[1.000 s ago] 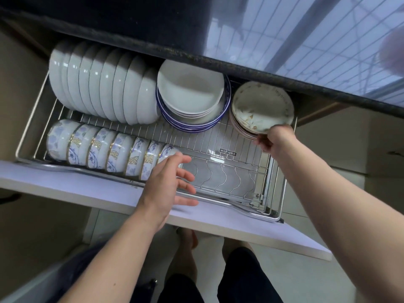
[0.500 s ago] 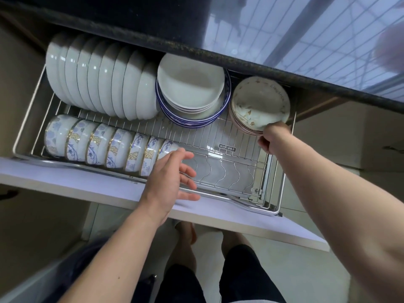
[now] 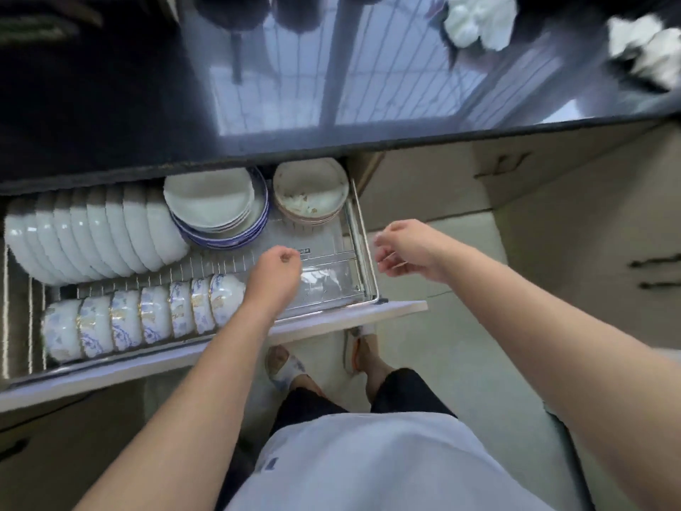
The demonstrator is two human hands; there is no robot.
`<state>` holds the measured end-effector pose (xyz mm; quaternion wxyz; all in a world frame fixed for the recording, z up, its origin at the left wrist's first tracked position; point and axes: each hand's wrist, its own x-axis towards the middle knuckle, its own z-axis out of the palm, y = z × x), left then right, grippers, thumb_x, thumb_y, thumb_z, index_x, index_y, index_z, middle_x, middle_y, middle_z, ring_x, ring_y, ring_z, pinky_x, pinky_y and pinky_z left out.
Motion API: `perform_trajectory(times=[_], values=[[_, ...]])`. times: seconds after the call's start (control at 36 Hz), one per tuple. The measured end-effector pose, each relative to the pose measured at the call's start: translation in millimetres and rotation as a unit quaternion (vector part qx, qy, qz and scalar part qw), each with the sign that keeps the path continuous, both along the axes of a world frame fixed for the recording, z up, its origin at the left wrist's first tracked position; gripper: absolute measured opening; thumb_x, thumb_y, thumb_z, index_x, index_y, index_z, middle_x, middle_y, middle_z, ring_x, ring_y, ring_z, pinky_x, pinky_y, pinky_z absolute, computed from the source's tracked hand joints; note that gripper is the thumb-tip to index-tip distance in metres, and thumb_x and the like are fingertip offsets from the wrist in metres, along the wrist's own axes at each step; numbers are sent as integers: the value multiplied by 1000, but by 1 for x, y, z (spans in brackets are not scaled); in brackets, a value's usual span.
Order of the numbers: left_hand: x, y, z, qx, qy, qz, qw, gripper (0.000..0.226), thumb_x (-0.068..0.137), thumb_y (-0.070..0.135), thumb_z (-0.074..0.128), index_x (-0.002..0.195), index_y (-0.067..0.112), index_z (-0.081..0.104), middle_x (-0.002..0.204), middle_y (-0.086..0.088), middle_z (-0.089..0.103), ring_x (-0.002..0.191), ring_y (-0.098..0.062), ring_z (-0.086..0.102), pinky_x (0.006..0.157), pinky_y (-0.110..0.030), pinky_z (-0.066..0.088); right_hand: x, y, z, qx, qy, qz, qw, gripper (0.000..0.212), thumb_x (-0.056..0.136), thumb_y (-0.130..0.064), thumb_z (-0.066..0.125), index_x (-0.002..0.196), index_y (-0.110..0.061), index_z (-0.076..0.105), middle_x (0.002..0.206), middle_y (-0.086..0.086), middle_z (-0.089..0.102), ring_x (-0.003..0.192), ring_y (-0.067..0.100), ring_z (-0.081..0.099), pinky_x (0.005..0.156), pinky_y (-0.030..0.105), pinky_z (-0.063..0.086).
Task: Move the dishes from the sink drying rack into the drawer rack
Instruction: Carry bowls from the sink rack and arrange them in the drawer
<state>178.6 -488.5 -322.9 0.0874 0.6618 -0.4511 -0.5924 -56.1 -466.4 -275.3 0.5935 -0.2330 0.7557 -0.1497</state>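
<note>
The pulled-out drawer rack (image 3: 363, 252) holds a back row of white bowls (image 3: 92, 234) on edge and a front row of blue-and-gold patterned bowls (image 3: 147, 319). A stack of white plates on blue-rimmed ones (image 3: 217, 208) and a stack of cream patterned plates (image 3: 311, 193) lie at the back right. My left hand (image 3: 276, 271) hovers over the bare right part of the rack, fingers curled, holding nothing. My right hand (image 3: 405, 252) is just right of the rack's edge, fingers loosely apart and empty.
The dark glossy countertop (image 3: 110, 105) overhangs the drawer's back. The white drawer front (image 3: 350, 315) juts toward my legs and feet. Beige cabinet doors (image 3: 589, 215) with dark handles stand to the right. Blurred white items (image 3: 475, 16) sit at the top right.
My right hand has let go of the cream plates and drawn back to the right of the rack. My left hand lifted off the patterned bowls and curled. The view swung up and left.
</note>
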Motion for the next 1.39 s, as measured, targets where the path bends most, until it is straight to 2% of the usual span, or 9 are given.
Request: perform_trajectory(times=[0.14,0.33,0.42,0.56,0.69,0.78,1.08,1.19,1.39], values=[[-92,-33,100,-46,60,-146,986,25,98,6,42,107,12,65,77,-4,64,60,-19,59,58,-26,44,-67,53,84,-67,32,-18,997,10,103,-15,52,95,-12,57,85,10,64,67,19,62,60,28,50],[-203,-36,245,-174,62,-293,938,35,72,23,56,104,19,68,93,-6,70,83,-27,66,80,-40,52,-177,117,183,-179,115,-145,966,9,102,-12,52,95,-11,57,84,11,64,58,17,60,54,25,47],[-274,-3,276,-222,52,-382,896,22,77,27,56,93,34,70,95,0,75,93,-26,72,90,-42,58,-217,160,219,-187,133,-146,962,8,102,-13,52,99,-8,58,86,12,65,64,21,63,56,27,48],[-418,107,328,-298,99,-487,815,19,93,10,57,104,18,70,81,-5,72,70,-20,66,70,-30,55,-315,237,284,-200,235,-134,942,13,102,-15,52,102,-6,61,91,13,70,68,21,67,60,27,53],[-526,197,353,-359,108,-552,745,20,93,12,57,106,9,72,89,-11,72,90,-31,71,85,-39,58,-407,316,305,-212,285,-173,919,13,99,-12,50,96,-7,62,89,11,72,72,22,67,67,35,53],[-575,228,353,-371,83,-587,715,22,94,14,58,110,12,72,91,-4,69,95,-26,69,86,-33,55,-443,357,301,-212,275,-215,913,13,99,-11,50,96,-8,62,94,15,73,73,22,66,66,32,53],[-707,244,319,-316,26,-653,687,19,95,18,58,107,18,72,93,1,73,88,-19,70,74,-26,52,-554,412,258,-212,221,-333,892,15,102,-11,48,106,-5,61,90,12,68,65,17,60,57,24,48],[-748,227,299,-263,53,-649,711,15,98,17,56,105,18,69,96,-1,74,77,-14,69,59,-16,50,-592,400,239,-194,229,-326,896,19,101,-13,50,105,-1,64,89,11,71,68,18,64,60,25,51],[-833,184,278,-153,113,-641,744,12,97,19,58,98,21,69,95,-3,76,82,-21,74,77,-35,53,-677,392,212,-124,285,-346,885,19,98,-21,51,99,-8,64,93,8,74,71,16,67,71,33,58]])
